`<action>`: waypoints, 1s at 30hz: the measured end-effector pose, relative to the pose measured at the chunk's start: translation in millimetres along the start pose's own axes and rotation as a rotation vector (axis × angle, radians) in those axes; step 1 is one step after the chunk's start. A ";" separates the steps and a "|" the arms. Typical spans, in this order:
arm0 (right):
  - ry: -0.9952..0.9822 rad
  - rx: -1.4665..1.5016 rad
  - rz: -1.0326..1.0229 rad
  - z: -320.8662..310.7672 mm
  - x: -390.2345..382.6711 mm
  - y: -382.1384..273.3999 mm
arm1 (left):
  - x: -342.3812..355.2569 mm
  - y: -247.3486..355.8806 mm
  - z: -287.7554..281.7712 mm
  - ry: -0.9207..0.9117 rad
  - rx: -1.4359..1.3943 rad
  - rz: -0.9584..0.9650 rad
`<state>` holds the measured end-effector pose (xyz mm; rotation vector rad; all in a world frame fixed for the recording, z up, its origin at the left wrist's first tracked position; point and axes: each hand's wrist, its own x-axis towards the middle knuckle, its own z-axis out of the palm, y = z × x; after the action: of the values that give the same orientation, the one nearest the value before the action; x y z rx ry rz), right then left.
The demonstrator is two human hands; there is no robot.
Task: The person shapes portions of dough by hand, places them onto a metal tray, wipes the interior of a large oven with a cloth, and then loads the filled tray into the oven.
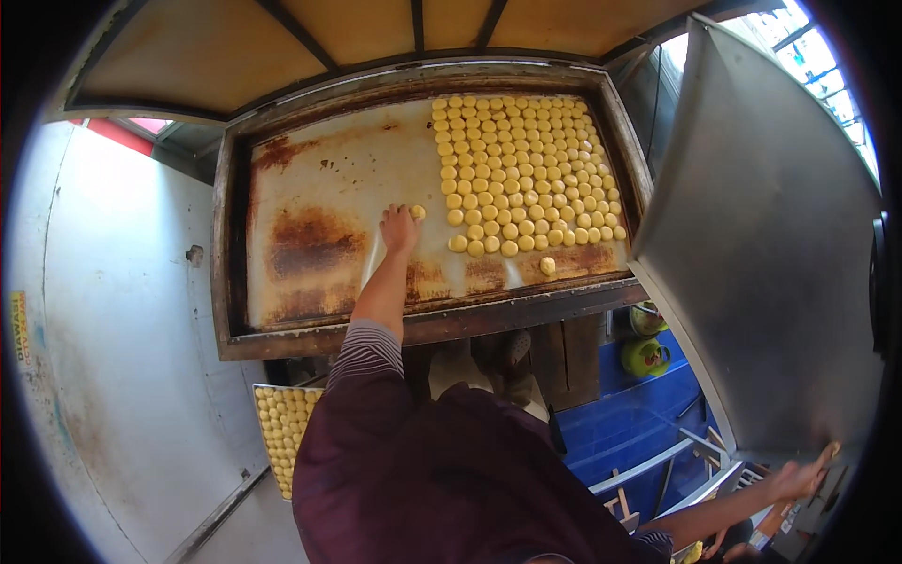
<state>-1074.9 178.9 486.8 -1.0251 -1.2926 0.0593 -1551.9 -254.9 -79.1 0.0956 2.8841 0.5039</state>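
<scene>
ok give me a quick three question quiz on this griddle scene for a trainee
1. True or false: the left hand reaches over the griddle next to a single yellow dough piece.
2. Where do most of the dough pieces lie on the griddle? A) left half B) right half C) spread evenly
3. Fill in: the right hand grips the lower edge of the big metal ____.

Key: 1 true; 2 B; 3 lid. Whether the left hand actually pinches that single piece cannot be told.

Yellow dough rounds [521, 169] on a rust-blotched cream griddle [319, 216] (maroon striped sleeve [368, 350]).
</scene>
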 end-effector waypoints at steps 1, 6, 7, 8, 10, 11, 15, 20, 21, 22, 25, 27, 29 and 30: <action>0.056 -0.053 0.018 -13.1 1.3 -3.6 | -3.5 5.0 -1.7 0.018 0.002 0.032; 0.123 -0.110 0.062 -44.8 -25.6 -30.3 | -14.5 21.4 -1.6 -0.046 -0.100 0.300; 0.145 -0.125 0.113 -47.8 -30.1 -33.1 | -19.8 23.9 2.9 -0.053 -0.107 0.358; 0.153 -0.160 0.146 -53.6 -29.1 -28.8 | -26.2 27.1 7.9 -0.085 -0.247 0.344; 0.117 -0.153 0.094 -74.1 -15.6 -1.3 | -38.2 34.8 14.9 -0.153 -0.527 0.311; 0.073 -0.111 0.008 -90.7 9.6 34.7 | -40.0 36.3 19.4 -0.153 -0.518 0.299; 0.056 -0.194 -0.033 -122.9 35.0 89.6 | -47.1 39.7 32.2 -0.053 -0.472 0.299; 0.101 -0.245 -0.020 -122.5 4.1 69.0 | -48.3 57.9 25.7 -0.173 -0.437 0.325; 0.114 -0.233 0.004 -123.9 1.8 67.6 | -47.8 59.6 28.8 -0.132 -0.436 0.293; 0.133 -0.247 0.019 -124.1 -1.3 65.8 | -47.5 60.4 31.4 -0.091 -0.435 0.261; 0.178 -0.326 0.067 -133.1 -8.6 64.7 | -50.6 61.1 30.9 -0.031 -0.408 0.287; 0.191 -0.422 0.112 -153.3 -7.0 79.1 | -58.7 67.6 24.0 0.062 -0.361 0.267; 0.185 -0.323 0.119 -178.9 -9.7 99.7 | -67.7 85.1 10.4 0.111 -0.416 0.254; 0.198 -0.238 0.111 -183.9 -18.8 100.7 | -73.4 96.7 4.0 0.113 -0.494 0.250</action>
<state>-884.0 118.8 421.7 -1.2733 -1.0792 -0.1119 -1476.8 -170.1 -35.3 0.3580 2.7690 1.2839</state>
